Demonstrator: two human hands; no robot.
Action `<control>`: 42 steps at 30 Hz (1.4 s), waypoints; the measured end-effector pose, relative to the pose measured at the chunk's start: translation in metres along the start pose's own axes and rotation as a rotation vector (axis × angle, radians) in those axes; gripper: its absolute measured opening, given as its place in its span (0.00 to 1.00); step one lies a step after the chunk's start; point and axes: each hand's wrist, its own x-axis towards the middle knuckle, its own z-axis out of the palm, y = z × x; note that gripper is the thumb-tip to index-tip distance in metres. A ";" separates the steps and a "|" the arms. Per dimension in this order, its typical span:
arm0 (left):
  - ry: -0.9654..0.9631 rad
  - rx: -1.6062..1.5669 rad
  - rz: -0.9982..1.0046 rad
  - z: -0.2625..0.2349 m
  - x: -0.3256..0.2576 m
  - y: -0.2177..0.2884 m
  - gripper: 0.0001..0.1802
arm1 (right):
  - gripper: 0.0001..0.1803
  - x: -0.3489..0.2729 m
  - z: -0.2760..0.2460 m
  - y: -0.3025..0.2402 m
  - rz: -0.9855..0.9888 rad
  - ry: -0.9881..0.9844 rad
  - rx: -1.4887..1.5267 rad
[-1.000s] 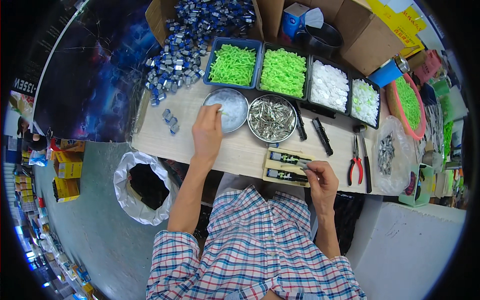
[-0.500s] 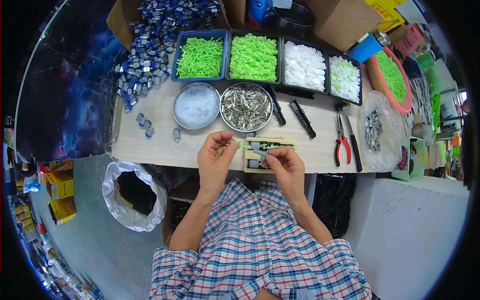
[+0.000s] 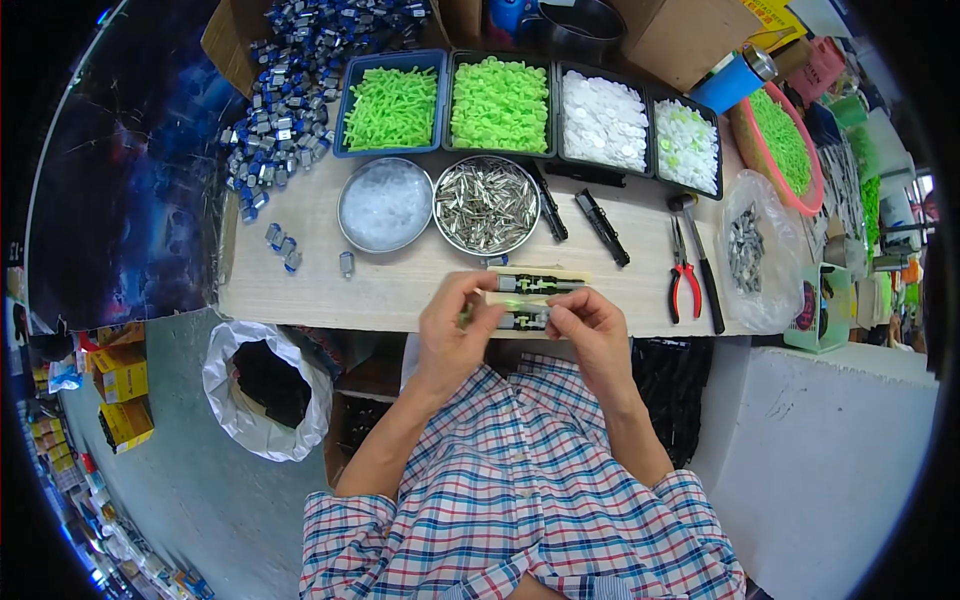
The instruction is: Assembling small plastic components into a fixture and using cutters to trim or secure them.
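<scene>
- The left hand point(image 3: 452, 335) and the right hand point(image 3: 590, 335) meet at the near edge of the worktop point(image 3: 400, 285), fingers curled closed around a small green and dark part point(image 3: 520, 318) pinched between them.
- Just beyond the fingertips lies a pale jig point(image 3: 540, 283) with a dark strip in it; the held part sits right above its near edge.
- Further out from the left hand are a round tin of clear bits point(image 3: 385, 203) and a round tin of metal pins point(image 3: 487, 205).
- Out from the right hand lie two black tools point(image 3: 575, 208) and red-handled pliers point(image 3: 683, 275).
- Risk, as I judge it: the part is held over the worktop's edge, so a loose pinch could drop it to the floor or into the open white bag point(image 3: 262, 385) below the left hand.
- A wrist swinging forward could nudge the jig out of line or tip pins from the tin.
</scene>
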 end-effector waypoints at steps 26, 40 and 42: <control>-0.094 0.733 0.567 0.050 0.005 -0.021 0.10 | 0.05 -0.015 -0.042 0.019 -0.160 0.181 -0.619; -0.149 0.804 0.609 0.051 0.006 -0.018 0.11 | 0.12 -0.016 -0.037 0.050 -0.596 0.279 -0.875; -0.153 0.815 0.631 0.051 0.006 -0.019 0.12 | 0.13 -0.017 -0.038 0.052 -0.607 0.290 -0.889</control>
